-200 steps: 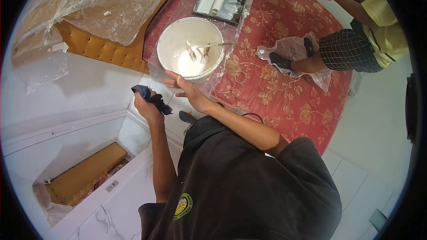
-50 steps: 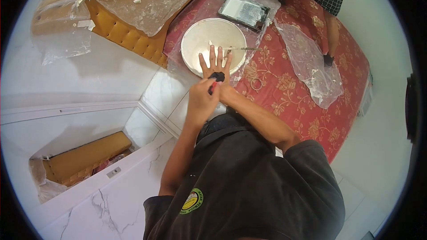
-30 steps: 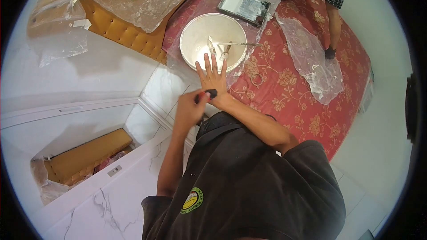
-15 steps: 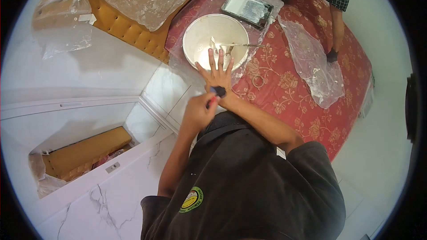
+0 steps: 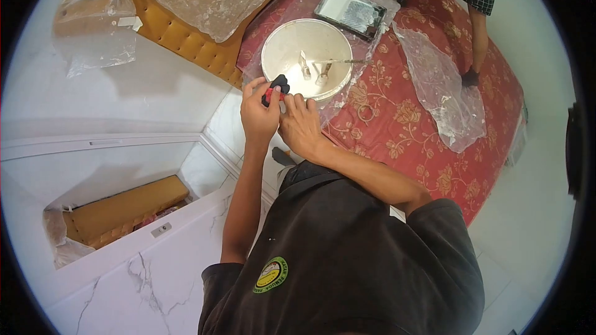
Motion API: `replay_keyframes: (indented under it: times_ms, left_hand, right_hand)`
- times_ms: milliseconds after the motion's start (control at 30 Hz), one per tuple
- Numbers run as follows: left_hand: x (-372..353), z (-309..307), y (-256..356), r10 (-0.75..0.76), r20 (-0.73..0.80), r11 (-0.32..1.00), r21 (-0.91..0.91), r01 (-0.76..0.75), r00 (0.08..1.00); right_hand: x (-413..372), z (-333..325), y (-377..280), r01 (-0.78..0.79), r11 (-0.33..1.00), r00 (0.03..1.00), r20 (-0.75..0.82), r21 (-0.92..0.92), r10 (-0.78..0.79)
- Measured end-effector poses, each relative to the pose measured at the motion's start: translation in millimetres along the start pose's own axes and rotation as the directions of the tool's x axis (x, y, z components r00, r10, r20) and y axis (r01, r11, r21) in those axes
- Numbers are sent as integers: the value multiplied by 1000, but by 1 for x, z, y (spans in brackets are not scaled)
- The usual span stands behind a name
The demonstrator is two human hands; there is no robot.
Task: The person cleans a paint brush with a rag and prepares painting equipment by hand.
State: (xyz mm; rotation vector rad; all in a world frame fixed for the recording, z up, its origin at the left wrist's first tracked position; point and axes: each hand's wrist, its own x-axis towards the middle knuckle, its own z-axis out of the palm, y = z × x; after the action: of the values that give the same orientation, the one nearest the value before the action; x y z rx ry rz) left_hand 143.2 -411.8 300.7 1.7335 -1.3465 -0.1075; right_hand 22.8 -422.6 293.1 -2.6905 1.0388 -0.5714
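My left hand is closed around a small black and red item, which looks soft; what it is I cannot make out. Beside it, my right hand has its fingers bent, with the fingertips at the item's red edge. Both hands are near the front rim of a round white bucket. Inside the bucket lie two paint-covered tools, apparently brushes, and a thin stick rests across toward its right rim.
A black paint tray with white paint stands behind the bucket. Plastic sheet lies on the red floral cloth. Another person's legs and gloved or dark-covered hand show at upper right. A tufted yellow panel is at upper left.
My left hand has moved up and left from my right wrist with the black and red item. My right hand has drawn back from over the bucket, its spread fingers now bent.
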Motion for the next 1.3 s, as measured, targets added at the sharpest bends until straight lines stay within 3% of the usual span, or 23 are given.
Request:
replay_keyframes:
  times_ms: [67, 133, 200, 333, 433, 500, 533, 567, 600, 633, 667, 700, 733, 800, 833, 867, 900, 933, 967, 1000, 1067, 1167, 1300]
  left_hand:
    - [1, -5, 11, -90, 58, 985, -140, 97, 994]
    - [-7, -11, 27, -188, 314, 961, -135, 240, 931]
    - [-15, -10, 32, -130, 273, 963, -194, 187, 953]
    - [-30, -18, 42, -233, 366, 934, -173, 312, 901]
    - [-41, -27, 42, -371, 369, 798, -343, 496, 852]
    - [-46, -34, 38, -451, 405, 613, -508, 605, 796]
    - [-43, -37, 37, -454, 400, 611, -510, 605, 796]
    - [-39, -42, 36, -531, 290, 545, -603, 583, 796]
    - [-34, -46, 35, -606, 182, 481, -691, 539, 774]
    - [-26, -55, 41, -614, 168, 449, -730, 516, 772]
    - [-19, -63, 45, -623, 151, 416, -767, 489, 768]
    - [-18, -64, 38, -599, 159, 436, -758, 486, 785]
    - [-16, -65, 42, -605, 151, 433, -762, 482, 782]
    - [-13, -64, 58, -544, 201, 583, -608, 539, 815]
    - [-13, -61, 67, -540, 280, 530, -619, 580, 793]
    - [-14, -51, 68, -452, 214, 697, -521, 492, 866]
    - [-18, -42, 74, -398, 259, 698, -537, 474, 880]
    - [-22, -33, 82, -340, 304, 698, -553, 455, 890]
    - [-21, -28, 94, -201, 258, 881, -374, 289, 945]
    - [-20, -25, 105, -44, 246, 982, -167, 87, 968]
    - [-29, -15, 101, -125, 271, 969, -175, 176, 954]
    - [-39, -1, 93, -25, 131, 937, -344, 69, 991]
    - [-32, -25, 94, -100, 351, 931, -298, 212, 931]
  right_hand:
    - [1, -1, -1, -23, 1000, 999, -27, -18, 22]
    - [-2, 4, 0, -42, 999, 998, -52, -34, 40]
    - [-6, 14, 8, -28, 992, 999, -20, 124, 30]
    - [-14, 12, 17, 16, 989, 1000, 14, 144, -18]
    - [-12, 19, 24, 75, 987, 997, -22, 139, -73]
    - [-8, 26, 29, 256, 917, 951, -252, 306, -181]
    - [-3, 20, 30, 261, 915, 950, -250, 307, -187]
    - [1, 14, 31, 147, 696, 986, -164, 703, -43]
    - [4, 6, 32, 1, 327, 998, -19, 945, 53]
    - [7, -4, 32, -89, -31, 990, 92, 996, 105]
    - [6, -11, 36, -92, -29, 991, 95, 995, 97]
    - [6, -18, 42, -165, -567, 986, 144, 807, -83]
    - [6, -23, 44, -274, -897, 962, 93, 347, -258]
    - [7, -29, 41, -258, -939, 962, -28, 227, -271]
    - [8, -32, 40, -277, -947, 951, -98, 159, -295]
    - [8, -33, 40, -298, -950, 936, -169, 92, -310]
    - [5, -32, 40, -301, -949, 935, -165, 91, -313]
    - [0, -32, 40, -256, -956, 965, -26, 145, -262]
    - [-3, -32, 41, -216, -955, 974, 109, 205, -197]
    - [0, -32, 43, -215, -955, 975, 109, 206, -196]
    - [7, -35, 50, -209, -973, 978, 12, 98, -209]
    - [8, -48, 63, -209, -967, 974, 114, 143, -193]
    - [11, -43, 78, -247, -943, 962, 178, 225, -209]
